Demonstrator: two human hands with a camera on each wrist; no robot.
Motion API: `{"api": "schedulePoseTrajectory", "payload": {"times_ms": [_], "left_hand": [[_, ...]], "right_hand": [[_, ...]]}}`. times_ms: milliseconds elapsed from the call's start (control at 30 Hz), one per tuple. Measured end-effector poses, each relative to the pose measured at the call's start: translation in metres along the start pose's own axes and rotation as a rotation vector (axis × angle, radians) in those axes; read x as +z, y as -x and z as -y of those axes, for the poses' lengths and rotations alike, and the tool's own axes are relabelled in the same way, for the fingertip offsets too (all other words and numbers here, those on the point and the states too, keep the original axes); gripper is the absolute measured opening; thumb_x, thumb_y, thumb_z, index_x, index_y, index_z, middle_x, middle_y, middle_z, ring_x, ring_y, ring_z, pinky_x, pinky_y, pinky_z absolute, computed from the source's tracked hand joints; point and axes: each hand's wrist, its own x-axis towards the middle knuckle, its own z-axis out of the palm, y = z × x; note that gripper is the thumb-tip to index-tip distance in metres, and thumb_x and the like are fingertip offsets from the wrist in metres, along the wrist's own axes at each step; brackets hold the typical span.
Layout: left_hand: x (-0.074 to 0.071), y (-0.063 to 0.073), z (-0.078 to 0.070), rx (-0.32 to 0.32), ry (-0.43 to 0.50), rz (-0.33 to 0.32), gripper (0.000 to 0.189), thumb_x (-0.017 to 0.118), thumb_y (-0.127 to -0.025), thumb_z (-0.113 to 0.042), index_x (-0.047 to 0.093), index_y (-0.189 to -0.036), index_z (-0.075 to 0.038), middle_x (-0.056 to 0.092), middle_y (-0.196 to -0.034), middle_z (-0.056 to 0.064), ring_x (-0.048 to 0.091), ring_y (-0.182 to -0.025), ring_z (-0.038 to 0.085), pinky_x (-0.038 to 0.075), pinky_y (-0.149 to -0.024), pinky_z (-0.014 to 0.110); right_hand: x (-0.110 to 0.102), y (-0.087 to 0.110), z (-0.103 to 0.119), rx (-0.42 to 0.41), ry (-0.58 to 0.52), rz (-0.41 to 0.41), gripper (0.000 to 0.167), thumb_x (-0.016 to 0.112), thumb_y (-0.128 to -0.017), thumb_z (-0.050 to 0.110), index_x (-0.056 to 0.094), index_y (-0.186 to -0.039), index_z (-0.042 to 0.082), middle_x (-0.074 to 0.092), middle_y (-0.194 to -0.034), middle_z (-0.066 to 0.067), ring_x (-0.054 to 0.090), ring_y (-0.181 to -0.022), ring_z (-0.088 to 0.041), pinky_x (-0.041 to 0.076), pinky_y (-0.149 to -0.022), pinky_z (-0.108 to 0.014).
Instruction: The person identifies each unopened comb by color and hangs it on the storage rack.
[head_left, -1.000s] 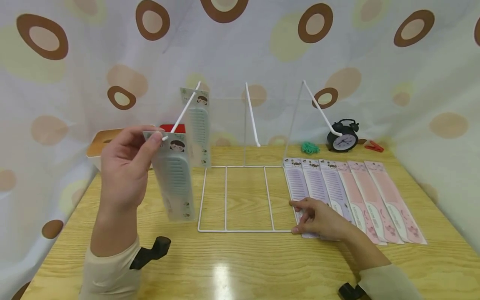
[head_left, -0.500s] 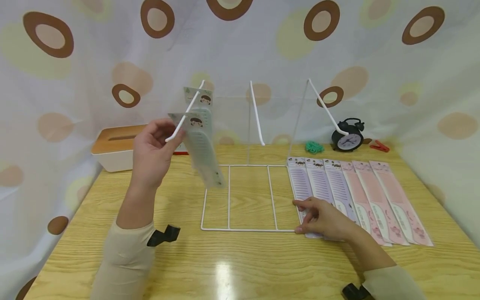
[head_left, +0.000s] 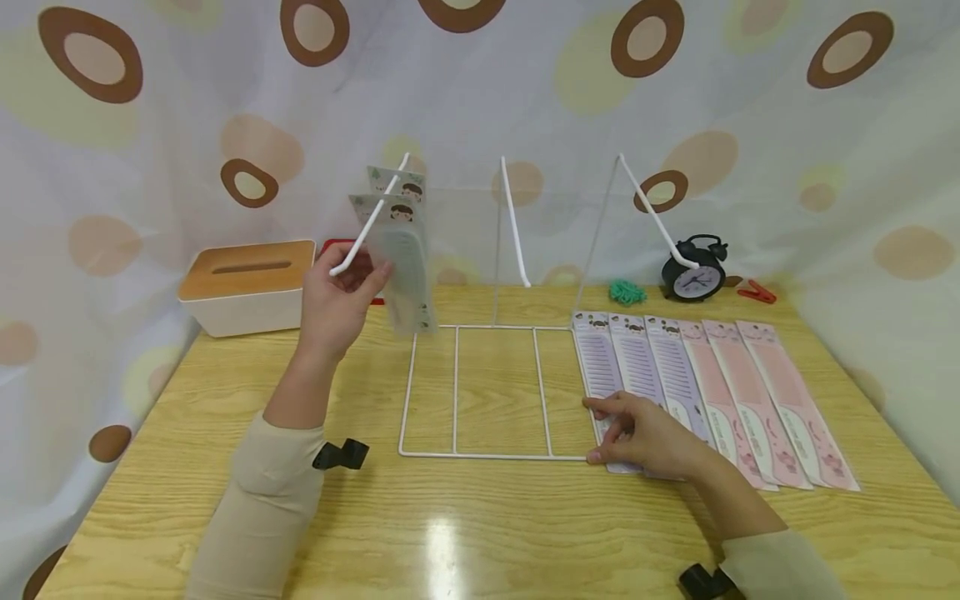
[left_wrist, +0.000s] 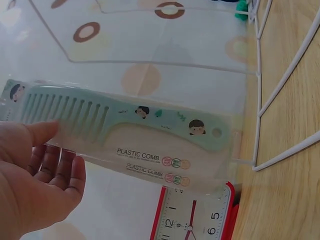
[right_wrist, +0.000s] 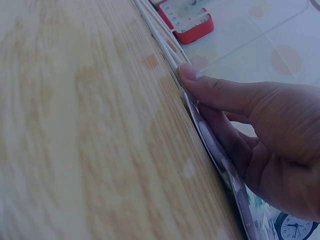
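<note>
A white wire display rack (head_left: pixel 495 456) stands on the table with three arms angled forward. Two pale green plastic combs in clear packs hang on its left arm (head_left: pixel 367 229), one behind the other. My left hand (head_left: pixel 337 287) is at the front comb pack (head_left: pixel 405 271); its thumb overlaps the pack edge, its other fingers loosely bent and apart from the thumb. In the left wrist view the comb (left_wrist: pixel 165 117) lies lengthwise past the hand. My right hand (head_left: pixel 637 433) grips the rack's front right corner, thumb on the wire (right_wrist: pixel 172 60) and index finger further back along the side.
Purple comb packs (head_left: pixel 633 358) and pink comb packs (head_left: pixel 757 400) lie overlapping to the right. Behind are a black alarm clock (head_left: pixel 693 279), green cord (head_left: pixel 626 292) and a red clip (head_left: pixel 757 292). A wood-lidded tissue box (head_left: pixel 247 292) and red-framed clock (left_wrist: pixel 192 215) stand back left.
My left hand has moved back and right, sliding the front comb pack along the left arm towards the pack behind it. The right hand stays at the rack corner.
</note>
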Motion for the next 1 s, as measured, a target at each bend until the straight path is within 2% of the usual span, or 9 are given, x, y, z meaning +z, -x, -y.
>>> {"api": "schedulePoseTrajectory", "payload": {"times_ms": [100, 200, 333, 467, 567, 700, 833, 900, 1000], "left_hand": [[0.001, -0.001, 0.005, -0.031, 0.005, 0.001, 0.019, 0.073, -0.09, -0.005, 0.059, -0.104, -0.006, 0.059, -0.096, -0.001, 0.062, -0.09, 0.01, 0.052, -0.076, 0.015], [-0.003, -0.001, 0.007, -0.034, -0.018, 0.01, 0.024, 0.074, -0.09, -0.007, 0.059, -0.108, -0.005, 0.06, -0.098, -0.001, 0.063, -0.093, 0.011, 0.053, -0.078, 0.015], [-0.013, 0.001, 0.003, -0.023, -0.052, 0.02, 0.029, 0.074, -0.09, -0.008, 0.057, -0.113, -0.003, 0.063, -0.099, -0.003, 0.064, -0.095, 0.01, 0.054, -0.08, 0.014], [-0.022, 0.004, -0.001, -0.03, -0.027, 0.024, 0.029, 0.075, -0.089, -0.006, 0.057, -0.111, -0.009, 0.065, -0.098, -0.003, 0.064, -0.096, 0.01, 0.055, -0.08, 0.015], [-0.024, 0.008, 0.0, -0.036, -0.043, 0.023, 0.033, 0.077, -0.087, -0.008, 0.057, -0.112, -0.011, 0.065, -0.102, -0.002, 0.064, -0.099, 0.011, 0.055, -0.082, 0.015], [-0.027, 0.015, 0.003, -0.039, -0.112, 0.036, 0.05, 0.08, -0.085, -0.008, 0.052, -0.126, -0.009, 0.06, -0.115, -0.003, 0.06, -0.11, 0.013, 0.053, -0.087, 0.015], [-0.028, 0.024, 0.005, -0.043, -0.12, 0.064, 0.067, 0.08, -0.083, -0.003, 0.043, -0.138, -0.008, 0.052, -0.131, 0.001, 0.052, -0.124, 0.017, 0.052, -0.096, 0.02], [-0.029, 0.031, 0.005, -0.054, -0.138, 0.071, 0.072, 0.081, -0.082, -0.004, 0.039, -0.141, -0.009, 0.048, -0.136, 0.001, 0.047, -0.129, 0.017, 0.05, -0.101, 0.023], [-0.031, 0.046, 0.007, -0.074, -0.175, 0.093, 0.074, 0.081, -0.083, -0.009, 0.038, -0.142, -0.009, 0.045, -0.139, 0.003, 0.045, -0.129, 0.016, 0.049, -0.101, 0.023]], "right_hand": [[0.001, 0.001, 0.0, 0.011, 0.0, -0.001, 0.084, 0.085, -0.079, 0.029, 0.047, -0.146, -0.005, 0.059, -0.114, -0.011, 0.064, -0.077, -0.008, 0.049, -0.077, -0.019], [0.002, 0.001, 0.0, 0.007, 0.003, -0.001, 0.084, 0.085, -0.079, 0.029, 0.047, -0.145, -0.004, 0.059, -0.115, -0.01, 0.064, -0.077, -0.008, 0.049, -0.077, -0.019], [0.008, -0.006, 0.005, -0.013, -0.019, 0.004, 0.082, 0.085, -0.08, 0.028, 0.047, -0.146, -0.003, 0.059, -0.117, -0.011, 0.065, -0.078, -0.009, 0.049, -0.076, -0.02], [0.012, -0.01, 0.009, -0.008, -0.025, 0.003, 0.082, 0.085, -0.079, 0.028, 0.048, -0.146, -0.002, 0.059, -0.118, -0.011, 0.065, -0.078, -0.008, 0.049, -0.074, -0.02], [0.011, -0.009, 0.01, 0.0, -0.007, 0.001, 0.082, 0.086, -0.079, 0.029, 0.049, -0.145, -0.002, 0.059, -0.119, -0.011, 0.065, -0.078, -0.008, 0.049, -0.073, -0.02], [0.008, -0.006, 0.009, -0.001, -0.007, -0.006, 0.081, 0.086, -0.078, 0.027, 0.049, -0.145, -0.003, 0.059, -0.119, -0.012, 0.065, -0.079, -0.009, 0.05, -0.071, -0.021], [0.005, -0.001, 0.008, -0.001, -0.004, -0.042, 0.079, 0.087, -0.077, 0.025, 0.052, -0.142, -0.003, 0.059, -0.118, -0.013, 0.064, -0.078, -0.006, 0.052, -0.068, -0.021], [0.004, 0.002, 0.007, 0.0, -0.003, -0.065, 0.076, 0.087, -0.077, 0.024, 0.054, -0.141, -0.002, 0.06, -0.117, -0.012, 0.064, -0.078, -0.006, 0.053, -0.068, -0.021], [0.001, 0.009, 0.007, 0.014, -0.008, -0.1, 0.07, 0.086, -0.079, 0.022, 0.057, -0.139, 0.0, 0.062, -0.116, -0.012, 0.065, -0.081, -0.007, 0.054, -0.07, -0.022]]}}
